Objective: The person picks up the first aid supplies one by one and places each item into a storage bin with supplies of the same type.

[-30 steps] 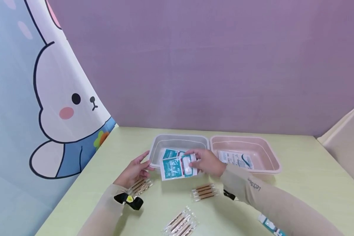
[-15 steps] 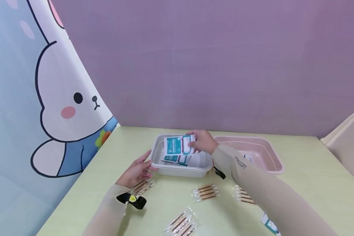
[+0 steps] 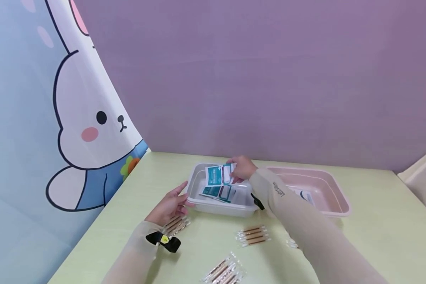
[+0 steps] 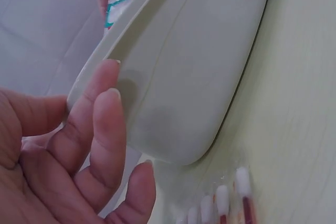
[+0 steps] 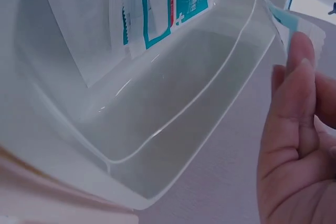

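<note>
My left hand (image 3: 169, 206) holds the front left corner of a grey plastic bin (image 3: 220, 210); in the left wrist view its thumb and index finger meet at the bin's rim (image 4: 88, 72). Over the far side of this bin, my right hand (image 3: 244, 167) pinches a small teal-and-white packet (image 3: 214, 176) by its right end. Similar packets (image 3: 218, 192) lie on the bin's floor, overlapping, their number unclear. Seen from the right wrist, the pinched packet (image 5: 286, 20) is nearly edge-on between thumb and fingers.
A pink bin (image 3: 343, 211) adjoins on the right, with a white-and-blue packet (image 3: 306, 196) inside, partly behind my right sleeve. Clear-wrapped cotton swab packs lie in front: one by my left wrist (image 3: 176, 225), others mid-table (image 3: 253, 236), near the front (image 3: 225, 271) and beside the sleeve (image 3: 292, 241).
My right hand has lifted one packet from the grey bin's front edge up to its far side, leaving others lying in the bin. My left hand stays at the corner.
</note>
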### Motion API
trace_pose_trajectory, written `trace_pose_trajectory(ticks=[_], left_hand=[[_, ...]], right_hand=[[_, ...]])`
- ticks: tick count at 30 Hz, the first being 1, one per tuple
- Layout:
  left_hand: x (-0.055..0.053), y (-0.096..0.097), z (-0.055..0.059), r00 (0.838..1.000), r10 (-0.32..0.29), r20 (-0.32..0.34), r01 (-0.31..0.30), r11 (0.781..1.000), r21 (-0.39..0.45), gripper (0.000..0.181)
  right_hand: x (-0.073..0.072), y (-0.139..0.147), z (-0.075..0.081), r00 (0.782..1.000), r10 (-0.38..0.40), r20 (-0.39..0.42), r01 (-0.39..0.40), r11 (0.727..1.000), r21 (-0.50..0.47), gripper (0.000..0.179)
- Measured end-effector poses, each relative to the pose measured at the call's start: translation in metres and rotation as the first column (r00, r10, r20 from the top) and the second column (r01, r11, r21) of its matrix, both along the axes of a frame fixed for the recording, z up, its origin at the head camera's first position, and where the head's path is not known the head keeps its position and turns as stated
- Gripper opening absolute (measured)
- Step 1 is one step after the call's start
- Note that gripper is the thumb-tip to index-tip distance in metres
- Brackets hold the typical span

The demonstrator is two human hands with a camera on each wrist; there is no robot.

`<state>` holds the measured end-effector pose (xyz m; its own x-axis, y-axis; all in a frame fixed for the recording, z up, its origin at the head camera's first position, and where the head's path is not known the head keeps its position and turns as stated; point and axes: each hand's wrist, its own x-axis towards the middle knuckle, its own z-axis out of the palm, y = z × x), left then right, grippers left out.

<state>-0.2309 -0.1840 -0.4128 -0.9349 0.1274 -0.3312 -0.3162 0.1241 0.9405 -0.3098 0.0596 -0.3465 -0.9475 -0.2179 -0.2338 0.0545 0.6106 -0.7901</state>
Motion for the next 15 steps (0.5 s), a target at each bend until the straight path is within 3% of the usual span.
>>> trace_pose_trajectory(ticks=[8, 15], left_hand=[[0.0034, -0.0023, -0.0011, 1.0, 0.012, -0.013, -0.012, 1.0, 0.001, 0.053], [0.0042, -0.0041, -0.0022, 1.0, 0.004, -0.011, -0.004, 1.0, 0.007, 0.053]], right_hand=[[-0.0012, 0.0011, -0.0069, 0.995, 0.007, 0.099, -0.01, 1.0, 0.028, 0.048], [-0.0032, 0.0071, -0.0085, 0.986, -0.017, 0.163, 0.02, 1.0, -0.018, 0.051]])
